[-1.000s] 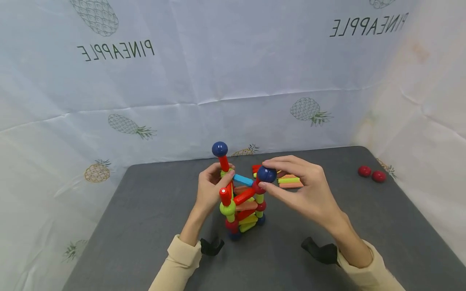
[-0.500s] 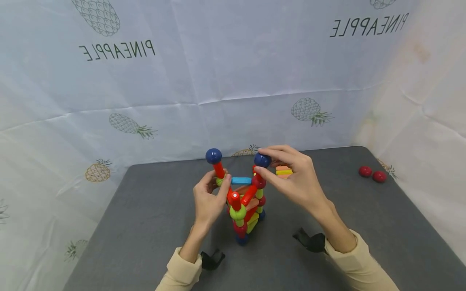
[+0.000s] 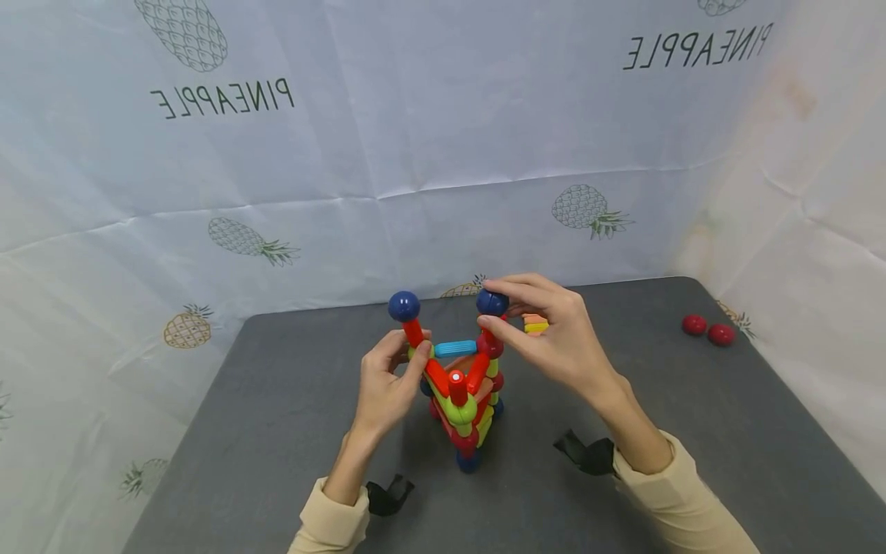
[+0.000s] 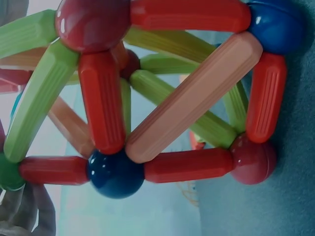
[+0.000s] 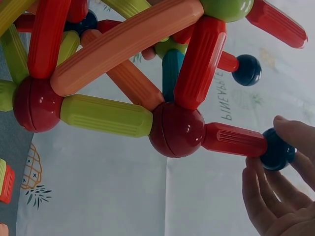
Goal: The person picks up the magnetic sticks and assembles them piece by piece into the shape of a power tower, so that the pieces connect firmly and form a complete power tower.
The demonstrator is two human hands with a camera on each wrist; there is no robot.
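Observation:
A tower of coloured rods and balls [image 3: 477, 373] stands on the dark table between my hands. On its upper left corner, my left hand [image 3: 388, 385] pinches a green ball [image 4: 10, 173] between thumb and fingers. Above that ball rises a red rod [image 3: 413, 332] topped by a blue ball [image 3: 404, 306]. My right hand [image 3: 554, 331] pinches another blue ball [image 3: 492, 302], which caps the red rod [image 5: 235, 139] at the upper right corner. A light blue rod [image 3: 455, 348] spans the two back corners. The front corner carries an upright red rod [image 3: 457, 387] with a bare end.
Behind my right hand lie several orange and yellow rods [image 3: 535, 324], partly hidden by it. Two red balls [image 3: 707, 329] rest near the table's right edge. A white pineapple-print cloth [image 3: 374, 138] hangs behind the grey table [image 3: 291, 415].
The tower has turned, its front corner swinging right. My left hand has shifted slightly left and down with the green ball; my right hand has moved up and left with the blue ball.

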